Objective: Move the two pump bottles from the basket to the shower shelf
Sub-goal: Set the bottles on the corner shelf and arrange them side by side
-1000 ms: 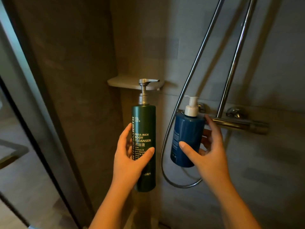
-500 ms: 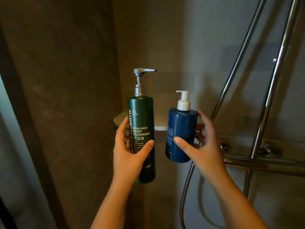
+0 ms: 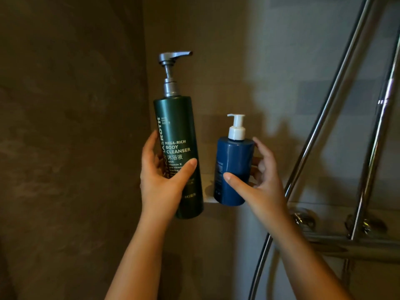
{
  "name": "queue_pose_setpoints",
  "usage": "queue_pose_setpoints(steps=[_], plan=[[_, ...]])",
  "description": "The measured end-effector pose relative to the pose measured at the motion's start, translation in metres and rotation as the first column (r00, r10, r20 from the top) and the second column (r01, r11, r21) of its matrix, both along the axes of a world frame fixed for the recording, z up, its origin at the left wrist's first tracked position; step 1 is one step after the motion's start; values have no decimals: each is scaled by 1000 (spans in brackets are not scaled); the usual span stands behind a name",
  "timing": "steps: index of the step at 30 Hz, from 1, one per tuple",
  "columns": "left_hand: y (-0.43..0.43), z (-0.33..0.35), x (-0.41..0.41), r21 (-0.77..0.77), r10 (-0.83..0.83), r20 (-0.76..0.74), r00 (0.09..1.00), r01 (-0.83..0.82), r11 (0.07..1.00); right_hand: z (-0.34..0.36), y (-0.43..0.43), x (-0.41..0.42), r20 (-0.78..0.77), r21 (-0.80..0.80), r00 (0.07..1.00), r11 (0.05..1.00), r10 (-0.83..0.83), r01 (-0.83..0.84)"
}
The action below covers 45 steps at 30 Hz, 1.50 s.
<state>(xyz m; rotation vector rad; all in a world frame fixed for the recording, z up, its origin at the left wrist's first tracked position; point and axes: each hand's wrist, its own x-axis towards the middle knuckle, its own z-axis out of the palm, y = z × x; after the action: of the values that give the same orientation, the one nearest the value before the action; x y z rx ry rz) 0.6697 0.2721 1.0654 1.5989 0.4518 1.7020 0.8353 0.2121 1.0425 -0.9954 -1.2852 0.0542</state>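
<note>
My left hand grips a tall dark green pump bottle with a silver pump, held upright in front of the shower corner. In my right hand is a shorter blue pump bottle with a white pump, also upright. The pale corner shelf shows only as a strip between the two bottles, behind them at about their lower halves. Whether the blue bottle's base touches the shelf I cannot tell. The basket is out of view.
Brown tiled walls meet in the corner behind the bottles. To the right run a chrome shower rail and a metal hose; below them sits the mixer bar with two chrome fittings.
Both hands have lifted the bottles higher and closer to the corner shelf, which now lies behind their lower halves. The view has tilted up and the mixer bar has dropped lower in frame.
</note>
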Motion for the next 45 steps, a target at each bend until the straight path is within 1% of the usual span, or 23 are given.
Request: queue_pose_setpoints(steps=[4,9,17,20,24,29,37,41,45], plan=[[13,10,12,-19,34,12,999,-33,999,3,17,14,7,-9,999,999,39,-39],[27,14,26,-15,42,-22,999,-43,999,8,42,26,11,-4,999,999,53,-53],[48,8,40,-33,41,-56,998,-43,999,3,61,39,15,-72,998,995,64,-63],[52,7,42,-23,52,-66,996,-54,998,-1,66,40,33,-100,997,993,71,-67],[56,6,45,-6,53,-77,996,-54,999,-2,70,42,40,-91,997,994,68,-64],[58,6,43,22,32,-109,994,-30,999,-4,70,40,67,-115,996,992,63,-55],[56,-4,39,33,81,-149,986,-77,997,-5,64,37,94,-123,994,991,63,-52],[52,-14,37,55,133,-190,973,-125,991,-8,61,36,105,-101,994,995,13,-2],[49,-24,36,32,171,-213,962,-168,985,-12,59,37,125,-78,989,993,-77,87]])
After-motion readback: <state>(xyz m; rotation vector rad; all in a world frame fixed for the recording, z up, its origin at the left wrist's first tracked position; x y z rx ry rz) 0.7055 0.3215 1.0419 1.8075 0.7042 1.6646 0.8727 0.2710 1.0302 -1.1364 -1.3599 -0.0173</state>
